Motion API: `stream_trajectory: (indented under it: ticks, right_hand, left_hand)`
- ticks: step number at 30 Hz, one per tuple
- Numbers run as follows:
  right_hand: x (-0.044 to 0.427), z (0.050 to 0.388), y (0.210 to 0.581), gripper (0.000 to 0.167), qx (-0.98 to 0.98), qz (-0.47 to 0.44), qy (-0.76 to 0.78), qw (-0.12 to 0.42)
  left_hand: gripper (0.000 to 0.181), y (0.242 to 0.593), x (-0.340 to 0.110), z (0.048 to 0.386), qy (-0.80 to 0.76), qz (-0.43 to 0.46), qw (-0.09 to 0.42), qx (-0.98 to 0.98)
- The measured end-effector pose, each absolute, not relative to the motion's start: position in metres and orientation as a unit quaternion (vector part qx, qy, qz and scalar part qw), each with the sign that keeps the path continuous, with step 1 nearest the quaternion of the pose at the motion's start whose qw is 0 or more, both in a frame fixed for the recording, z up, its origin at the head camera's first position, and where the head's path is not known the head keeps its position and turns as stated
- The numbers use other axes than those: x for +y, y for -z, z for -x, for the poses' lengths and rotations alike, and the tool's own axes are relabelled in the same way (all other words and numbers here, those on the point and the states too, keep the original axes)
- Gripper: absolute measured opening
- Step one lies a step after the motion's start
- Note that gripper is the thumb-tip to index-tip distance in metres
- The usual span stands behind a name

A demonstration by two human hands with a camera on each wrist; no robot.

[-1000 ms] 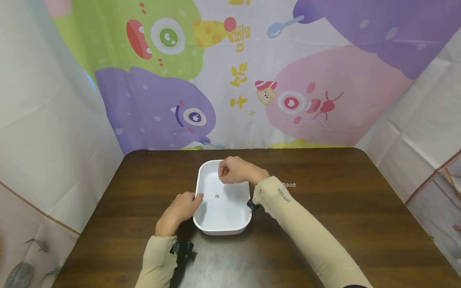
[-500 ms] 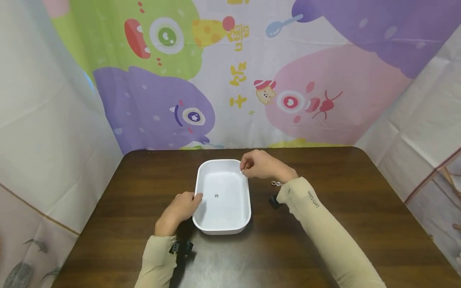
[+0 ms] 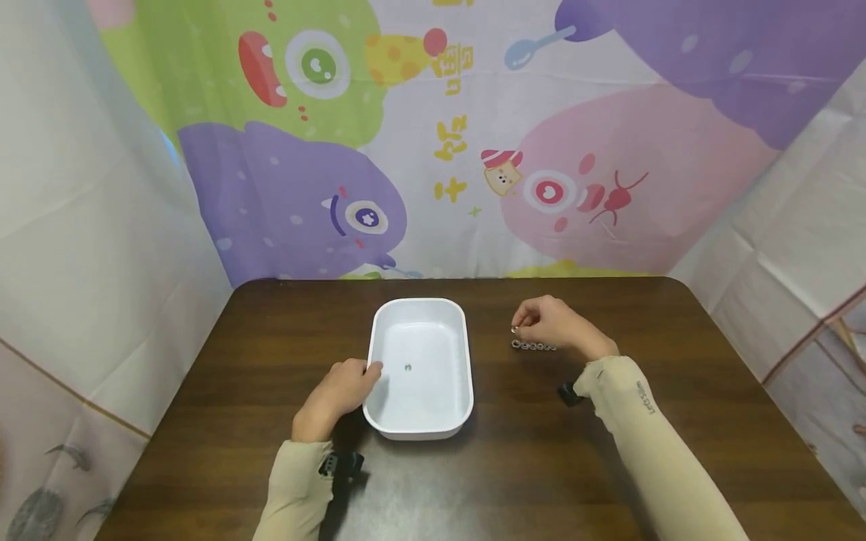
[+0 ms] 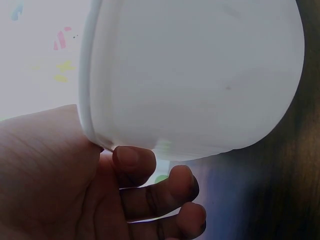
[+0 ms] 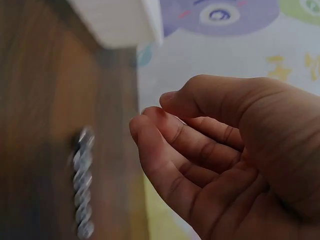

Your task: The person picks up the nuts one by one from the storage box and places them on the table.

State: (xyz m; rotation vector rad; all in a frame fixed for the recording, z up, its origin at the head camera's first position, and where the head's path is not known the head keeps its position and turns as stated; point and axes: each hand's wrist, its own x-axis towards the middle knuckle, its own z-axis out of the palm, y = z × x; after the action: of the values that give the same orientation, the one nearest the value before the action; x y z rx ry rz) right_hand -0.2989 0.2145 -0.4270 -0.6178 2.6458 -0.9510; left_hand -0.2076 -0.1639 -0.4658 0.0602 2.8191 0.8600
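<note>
My left hand [image 3: 338,392] grips the left rim of a white rectangular tray [image 3: 419,432], thumb over the edge and fingers beneath it, as the left wrist view also shows. Inside the tray lies one small metal nut [image 3: 408,368]. Right of the tray, my right hand [image 3: 556,324] pinches another small nut [image 3: 514,329] between thumb and fingertips. That nut is hard to make out in the right wrist view. Just below those fingertips, a line of several metal nuts [image 3: 534,346] lies on the table; in the right wrist view this row [image 5: 83,185] looks blurred.
The dark wooden table [image 3: 271,330] ends at the back against a cloth [image 3: 440,248] printed with cartoon monsters. Pale cloths hang on both sides. A black wrist camera [image 3: 570,394] sits on the right wrist, another [image 3: 345,464] on the left.
My right hand has moved right, from over the tray to beside the row of nuts, carrying a nut. The left hand and the tray have stayed in place.
</note>
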Motion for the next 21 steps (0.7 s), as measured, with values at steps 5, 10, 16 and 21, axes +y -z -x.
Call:
stream_trajectory:
  ticks: [5, 10, 16, 21]
  right_hand:
    - [0.244, 0.297, 0.446, 0.012, 0.91, 0.18, 0.346, 0.142]
    - [0.268, 0.296, 0.46, 0.012, 0.912, 0.158, 0.352, 0.139]
    - [0.286, 0.299, 0.473, 0.014, 0.912, 0.129, 0.358, 0.154]
    - [0.29, 0.3, 0.479, 0.015, 0.91, 0.115, 0.362, 0.163]
  left_hand:
    - [0.042, 0.465, -0.164, 0.207, -0.292, -0.016, 0.101, 0.951]
    - [0.043, 0.465, -0.164, 0.207, -0.291, -0.015, 0.107, 0.951]
    - [0.043, 0.464, -0.164, 0.207, -0.29, -0.01, 0.109, 0.951]
    - [0.043, 0.465, -0.164, 0.207, -0.293, -0.007, 0.111, 0.95]
